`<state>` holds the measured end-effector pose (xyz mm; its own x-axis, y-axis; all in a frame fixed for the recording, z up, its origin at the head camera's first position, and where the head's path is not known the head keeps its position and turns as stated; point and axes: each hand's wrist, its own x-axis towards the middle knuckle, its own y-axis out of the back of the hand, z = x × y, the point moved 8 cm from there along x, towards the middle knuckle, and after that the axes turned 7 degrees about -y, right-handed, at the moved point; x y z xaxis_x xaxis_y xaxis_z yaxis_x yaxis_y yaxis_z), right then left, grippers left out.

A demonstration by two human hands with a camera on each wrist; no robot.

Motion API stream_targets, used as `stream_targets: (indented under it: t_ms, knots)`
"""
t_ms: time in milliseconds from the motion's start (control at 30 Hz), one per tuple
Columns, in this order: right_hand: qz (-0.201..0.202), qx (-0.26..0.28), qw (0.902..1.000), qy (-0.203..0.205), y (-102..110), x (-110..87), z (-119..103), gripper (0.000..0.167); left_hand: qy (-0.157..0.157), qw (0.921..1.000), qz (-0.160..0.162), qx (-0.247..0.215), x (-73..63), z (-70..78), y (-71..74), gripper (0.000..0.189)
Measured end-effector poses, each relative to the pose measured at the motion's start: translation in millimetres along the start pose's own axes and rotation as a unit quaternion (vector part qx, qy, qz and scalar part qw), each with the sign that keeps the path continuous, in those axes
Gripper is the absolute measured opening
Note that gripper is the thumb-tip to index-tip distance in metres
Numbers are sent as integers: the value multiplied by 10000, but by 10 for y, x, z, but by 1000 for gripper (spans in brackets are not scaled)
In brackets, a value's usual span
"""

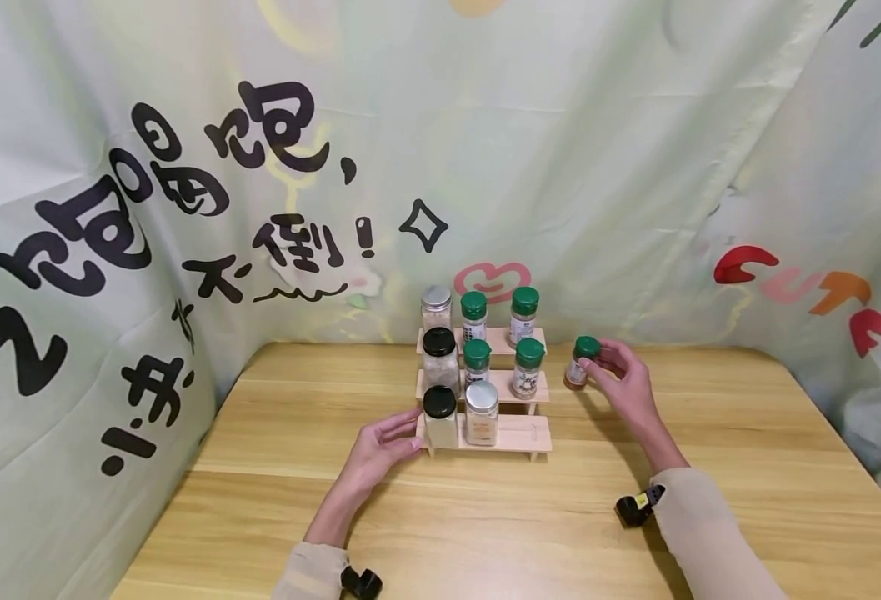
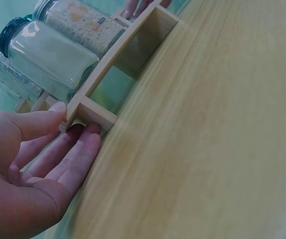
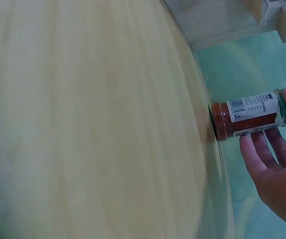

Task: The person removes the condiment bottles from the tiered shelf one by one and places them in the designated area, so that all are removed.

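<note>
A three-tier wooden spice rack (image 1: 518,434) stands on the table, bearing several jars. My left hand (image 1: 376,450) grips the left end of its lowest tier, thumb on the edge and fingers beneath by the leg (image 2: 97,113). Closest to that hand is a black-lidded jar (image 1: 441,429) of pale contents, with a silver-lidded jar (image 1: 481,421) beside it. To the right of the rack, my right hand (image 1: 623,383) holds a green-capped spice jar (image 1: 577,367) between thumb and fingers. Red-brown contents and a white barcode label (image 3: 254,105) show on it; its base is at the tabletop.
Green-capped jars (image 1: 528,371) occupy the upper two tiers, along with a black-lidded jar (image 1: 440,358) and another silver-lidded one (image 1: 436,310). The wooden table (image 1: 485,525) runs back to a printed cloth (image 1: 598,167) hanging behind and at both sides.
</note>
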<state>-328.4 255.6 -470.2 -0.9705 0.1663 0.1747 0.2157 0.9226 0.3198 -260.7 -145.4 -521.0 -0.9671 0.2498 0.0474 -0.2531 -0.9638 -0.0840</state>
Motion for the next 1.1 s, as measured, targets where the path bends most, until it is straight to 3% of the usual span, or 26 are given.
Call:
stream_targets:
  t_ms: [667, 900, 1100]
  knots:
    - [-305, -1, 9995, 44, -43, -14, -24, 50, 13, 9999, 3, -128, -9, 13, -5, 57]
    - [-337, -10, 9992, 235, 73, -112, -203, 55, 21, 10000, 15, 6, -12, -5, 6, 57]
    - [-16, -92, 9988, 479, 242, -210, -451, 48, 63, 9999, 0, -85, -4, -6, 2, 57]
